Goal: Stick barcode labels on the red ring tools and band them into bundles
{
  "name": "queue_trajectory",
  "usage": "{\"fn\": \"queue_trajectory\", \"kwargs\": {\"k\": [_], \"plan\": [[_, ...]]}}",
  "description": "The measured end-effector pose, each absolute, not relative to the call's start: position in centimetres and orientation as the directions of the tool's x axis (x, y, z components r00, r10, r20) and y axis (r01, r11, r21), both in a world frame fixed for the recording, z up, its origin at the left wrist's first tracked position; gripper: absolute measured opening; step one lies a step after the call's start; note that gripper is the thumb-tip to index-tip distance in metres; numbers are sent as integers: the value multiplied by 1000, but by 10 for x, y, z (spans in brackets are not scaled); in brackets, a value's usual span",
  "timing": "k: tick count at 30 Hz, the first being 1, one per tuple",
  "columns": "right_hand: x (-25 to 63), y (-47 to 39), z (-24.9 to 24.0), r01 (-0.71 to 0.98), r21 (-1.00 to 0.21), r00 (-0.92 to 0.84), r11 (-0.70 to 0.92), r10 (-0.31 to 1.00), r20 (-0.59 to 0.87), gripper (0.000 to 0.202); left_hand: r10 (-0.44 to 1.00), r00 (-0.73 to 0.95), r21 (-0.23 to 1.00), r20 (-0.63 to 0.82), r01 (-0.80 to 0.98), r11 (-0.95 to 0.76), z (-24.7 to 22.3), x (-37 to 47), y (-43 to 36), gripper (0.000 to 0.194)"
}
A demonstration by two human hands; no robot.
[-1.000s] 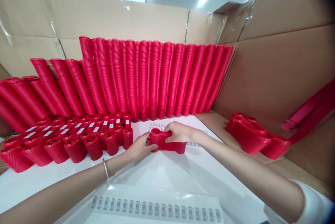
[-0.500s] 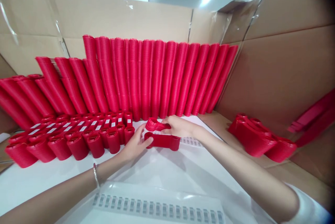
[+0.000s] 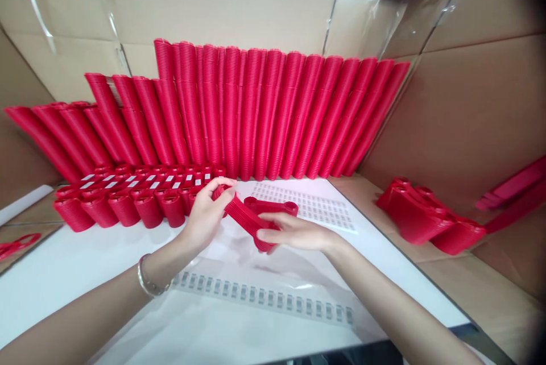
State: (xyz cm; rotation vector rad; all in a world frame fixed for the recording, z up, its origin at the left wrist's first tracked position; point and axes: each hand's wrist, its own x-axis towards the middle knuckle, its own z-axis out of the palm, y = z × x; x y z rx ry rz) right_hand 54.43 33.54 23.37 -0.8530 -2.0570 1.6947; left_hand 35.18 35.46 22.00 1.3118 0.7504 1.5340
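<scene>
A short stack of red pieces (image 3: 244, 216) is tilted between my two hands over the white table (image 3: 213, 331). My left hand (image 3: 210, 208) grips its upper left end, thumb on top. At the lower right end, my right hand (image 3: 288, 231) is closed round the stack. Just behind my right hand lies another red piece (image 3: 271, 206) with round ends, partly hidden by it. A sheet of small labels (image 3: 315, 206) lies flat beyond that, and a clear strip of grey labels (image 3: 264, 297) lies nearer to me.
Tall red stacks (image 3: 273, 115) lean along the cardboard wall (image 3: 256, 12) at the back. Short stacks with white labels (image 3: 147, 206) stand at the left. More red pieces (image 3: 418, 214) sit at the right, and a red loop (image 3: 19, 245) lies at the far left.
Both hands now hold a red stack, lifted and tilted. One red piece lies behind it. The view has shifted, showing more of the table's front and the label sheet.
</scene>
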Motion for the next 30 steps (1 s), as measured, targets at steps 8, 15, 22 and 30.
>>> {"fn": "queue_trajectory", "kwargs": {"k": [8, 15, 22, 30], "plan": [[527, 311, 208, 179, -979, -754, -97, 625, -199, 23, 929, 79, 828, 361, -486, -281, 210, 338, 333, 15], [517, 286, 204, 250, -967, -606, -54, 770, -199, 34, 875, 109, 815, 473, -433, -386, 202, 339, 314, 20], [601, 274, 194, 138, -988, -226, 71, 973, 39, 19, 719, 437, 774, 541, 76, -629, 181, 362, 288, 33], [651, 238, 153, 118, -988, -164, -95, 980, -114, 28, 601, 743, 482, 296, 427, -765, 166, 399, 290, 26]]}}
